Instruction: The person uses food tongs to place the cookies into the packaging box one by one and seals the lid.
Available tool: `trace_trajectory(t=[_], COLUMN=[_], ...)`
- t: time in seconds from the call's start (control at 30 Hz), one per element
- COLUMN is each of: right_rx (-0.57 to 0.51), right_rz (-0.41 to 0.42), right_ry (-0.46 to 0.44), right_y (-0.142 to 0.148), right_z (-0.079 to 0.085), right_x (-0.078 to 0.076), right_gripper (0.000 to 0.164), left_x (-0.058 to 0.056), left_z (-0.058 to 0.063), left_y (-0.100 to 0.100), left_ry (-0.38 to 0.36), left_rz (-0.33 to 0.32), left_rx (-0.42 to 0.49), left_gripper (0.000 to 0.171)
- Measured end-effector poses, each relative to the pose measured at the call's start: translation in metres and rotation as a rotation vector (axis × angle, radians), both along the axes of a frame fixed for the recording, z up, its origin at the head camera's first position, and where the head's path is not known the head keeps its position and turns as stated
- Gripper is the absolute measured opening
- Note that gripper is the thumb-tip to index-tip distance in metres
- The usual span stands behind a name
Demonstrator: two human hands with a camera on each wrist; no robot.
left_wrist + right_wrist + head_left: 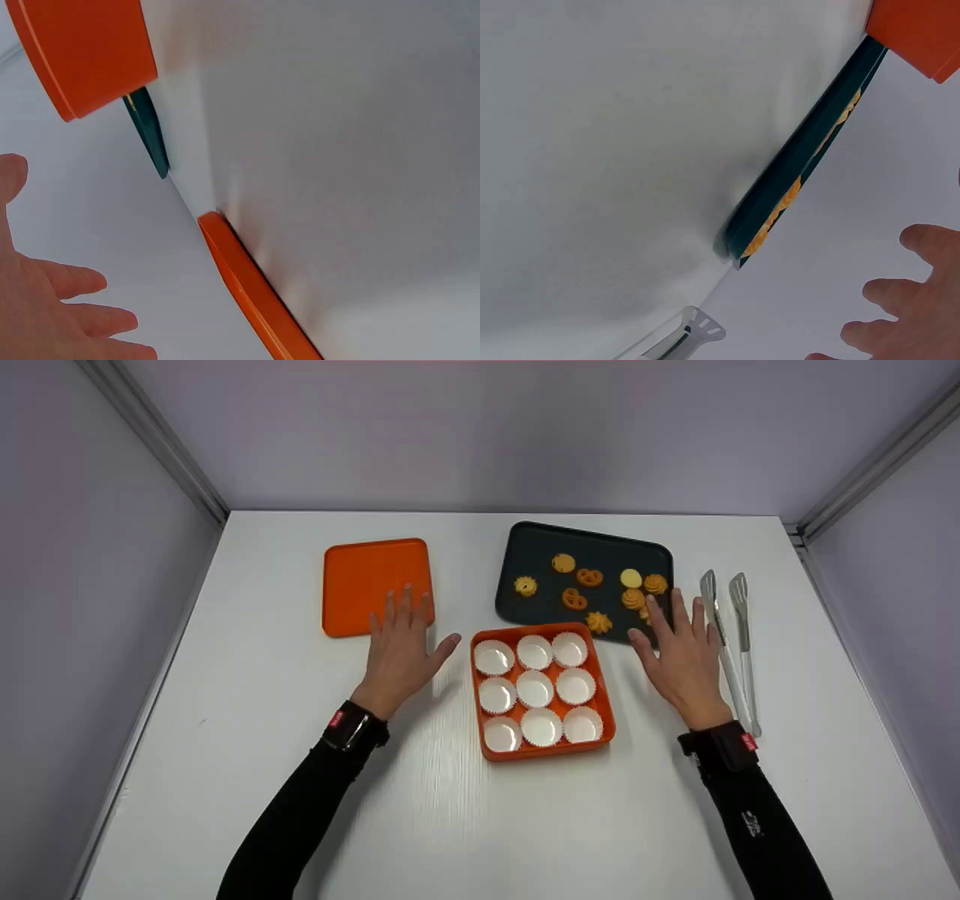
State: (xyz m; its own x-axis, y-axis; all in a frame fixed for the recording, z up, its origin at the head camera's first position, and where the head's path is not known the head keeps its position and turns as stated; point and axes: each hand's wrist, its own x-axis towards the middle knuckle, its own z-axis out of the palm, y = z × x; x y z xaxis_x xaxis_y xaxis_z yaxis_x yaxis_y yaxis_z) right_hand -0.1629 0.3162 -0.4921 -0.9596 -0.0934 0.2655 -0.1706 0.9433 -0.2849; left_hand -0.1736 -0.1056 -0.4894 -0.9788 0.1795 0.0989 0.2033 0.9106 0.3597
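My left hand (403, 654) hovers with spread fingers at the near right part of a flat orange tray (360, 585), holding nothing. On the other side, my right hand (681, 667) is spread too, its fingertips over the near right corner of a dark tray (536, 547). Several cookies lie on that tray, among them a pretzel (589, 577), a pale round cookie (631, 578) and a swirled cookie (655, 584). Between the hands stands an orange box (491, 755) with rows of white paper cups (535, 688). The right fingers hide part of a cookie.
Metal tongs (742, 622) with white handles lie to the right of my right hand, arms apart. All this stands on a white table (187, 780), with pale panels (375, 435) rising at the back and both sides.
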Motion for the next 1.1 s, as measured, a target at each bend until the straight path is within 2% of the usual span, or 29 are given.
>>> trace_trajectory(t=[0.13,0.2,0.43,0.53,0.67,0.83,0.93,1.1], right_rx=[-0.020,-0.029,-0.097,-0.118,-0.125,-0.125,-0.119,-0.117], right_rz=[0.032,0.051,0.125,0.139,0.165,0.227,0.260,0.286], right_ry=[-0.008,-0.019,-0.039,-0.051,-0.040,0.021,0.052,0.041], right_y=[-0.008,-0.013,-0.031,-0.036,-0.043,-0.050,-0.052,-0.057], right_z=[0.001,0.001,-0.001,-0.002,-0.004,-0.007,-0.008,-0.006], right_x=[0.002,0.003,0.008,0.010,0.012,0.013,0.015,0.018], right_gripper=[0.067,0.067,0.065,0.064,0.057,0.036,0.025,0.021], left_x=[0.004,0.007,0.015,0.018,0.020,0.021,0.021,0.018], left_z=[0.001,0.002,0.010,0.010,0.006,0.003,0.001,-0.002], left_y=[0.007,0.012,0.023,0.023,0.024,0.025,0.026,0.029], left_ry=[-0.006,-0.036,-0.291,-0.351,-0.368,-0.385,-0.373,-0.340], left_rz=[-0.043,-0.069,-0.139,-0.155,-0.182,-0.193,-0.204,-0.213], left_rx=[0.036,0.070,0.305,0.363,0.391,0.463,0.509,0.544], left_gripper=[0.085,0.082,0.070,0.067,0.062,0.058,0.054,0.049])
